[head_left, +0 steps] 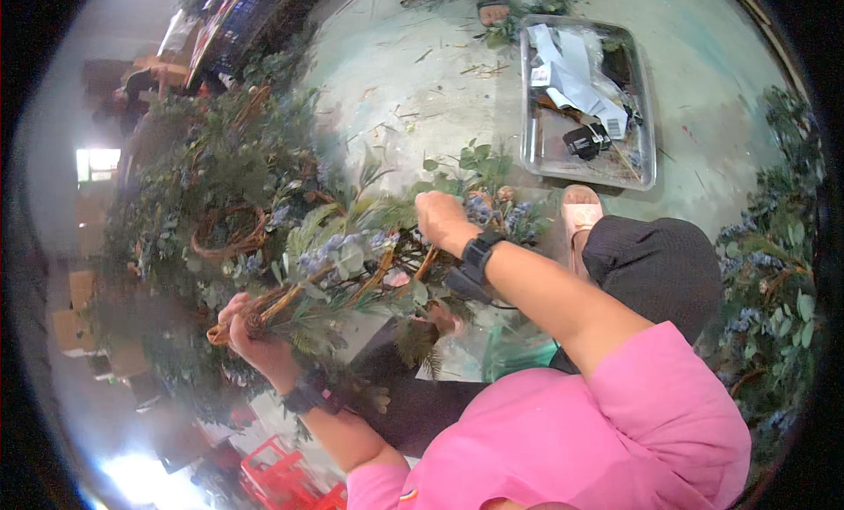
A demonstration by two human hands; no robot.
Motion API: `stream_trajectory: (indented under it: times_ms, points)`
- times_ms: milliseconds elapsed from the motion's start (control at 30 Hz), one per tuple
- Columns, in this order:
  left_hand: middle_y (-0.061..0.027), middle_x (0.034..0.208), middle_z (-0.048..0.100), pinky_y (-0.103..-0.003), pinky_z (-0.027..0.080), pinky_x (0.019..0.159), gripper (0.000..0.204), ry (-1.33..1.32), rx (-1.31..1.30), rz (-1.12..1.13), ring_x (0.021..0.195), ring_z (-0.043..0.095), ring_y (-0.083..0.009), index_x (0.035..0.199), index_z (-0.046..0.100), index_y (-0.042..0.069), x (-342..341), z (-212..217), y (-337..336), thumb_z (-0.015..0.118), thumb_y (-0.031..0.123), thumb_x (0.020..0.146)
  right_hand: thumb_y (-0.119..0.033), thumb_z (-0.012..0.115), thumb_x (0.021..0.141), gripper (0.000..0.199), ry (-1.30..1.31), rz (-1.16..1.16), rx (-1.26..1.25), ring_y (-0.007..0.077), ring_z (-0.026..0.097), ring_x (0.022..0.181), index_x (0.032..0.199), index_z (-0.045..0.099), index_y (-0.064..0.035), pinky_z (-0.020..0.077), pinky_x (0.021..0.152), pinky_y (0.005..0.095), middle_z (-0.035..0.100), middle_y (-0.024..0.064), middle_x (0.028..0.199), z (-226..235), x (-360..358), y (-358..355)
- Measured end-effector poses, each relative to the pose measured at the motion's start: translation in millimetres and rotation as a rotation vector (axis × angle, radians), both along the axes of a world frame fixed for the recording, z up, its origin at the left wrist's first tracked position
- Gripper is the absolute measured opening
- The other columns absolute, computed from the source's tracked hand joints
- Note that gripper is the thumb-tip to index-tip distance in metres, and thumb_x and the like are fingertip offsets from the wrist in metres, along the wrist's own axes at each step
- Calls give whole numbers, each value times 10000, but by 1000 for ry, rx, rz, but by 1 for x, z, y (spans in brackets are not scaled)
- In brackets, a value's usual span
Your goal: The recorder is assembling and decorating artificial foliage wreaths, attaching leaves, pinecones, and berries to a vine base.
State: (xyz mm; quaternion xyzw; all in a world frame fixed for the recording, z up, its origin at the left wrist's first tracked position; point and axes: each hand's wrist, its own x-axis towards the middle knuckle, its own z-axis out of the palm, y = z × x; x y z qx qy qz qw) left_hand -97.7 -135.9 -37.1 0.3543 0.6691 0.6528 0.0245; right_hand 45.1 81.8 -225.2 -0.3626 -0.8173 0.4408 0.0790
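Observation:
My left hand (251, 338) is closed around the brown twig frame of a wreath (347, 264) at its lower left end, next to a small pine cone. The wreath carries green leaves, pine sprigs and small blue berries. My right hand (442, 220) grips the wreath's upper right part, fingers curled into the leaves and blue berries. Both wrists wear dark bands. The wreath lies across my lap, above my dark trousers (655, 268).
A pile of similar wreaths (220, 185) rises at the left. A metal tray (646, 171) with paper tags and a black tool lies on the floor ahead. More greenery (774, 273) stands at the right. Another person's sandalled foot (489, 0) shows at the top. A red crate (281, 475) sits lower left.

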Motion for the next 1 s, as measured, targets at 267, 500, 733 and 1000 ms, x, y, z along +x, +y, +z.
stream_trajectory:
  times_ms: [267,500,733,1000]
  points:
    - [-87,1049,494,-346,471,799,319,-159,-88,55,980,509,-191,1069,450,7,-17,-7,-33,382,221,843,-88,512,781,133,349,-18,-800,181,600,562,797,614,-4,496,488,294,617,131,775,15,26,50]
    - [-124,1196,465,-394,431,862,392,-338,56,209,1020,491,-236,1180,392,32,-29,-13,-56,414,256,859,-138,537,794,136,618,-647,-960,162,551,491,864,573,-28,462,430,286,547,65,619,-78,68,124]
    - [-119,1104,518,-421,423,863,363,-527,150,379,1000,504,-249,1069,461,55,-61,-27,-76,488,346,853,-150,560,775,173,-93,-261,-200,175,557,620,879,592,-16,446,573,327,604,68,769,-180,71,66]
    - [-134,1025,576,-445,393,908,294,-669,204,151,998,521,-266,986,545,-3,-89,-41,-110,532,231,808,-139,581,738,380,411,-385,-916,160,513,903,1076,554,31,399,775,294,583,73,1012,-184,76,80]
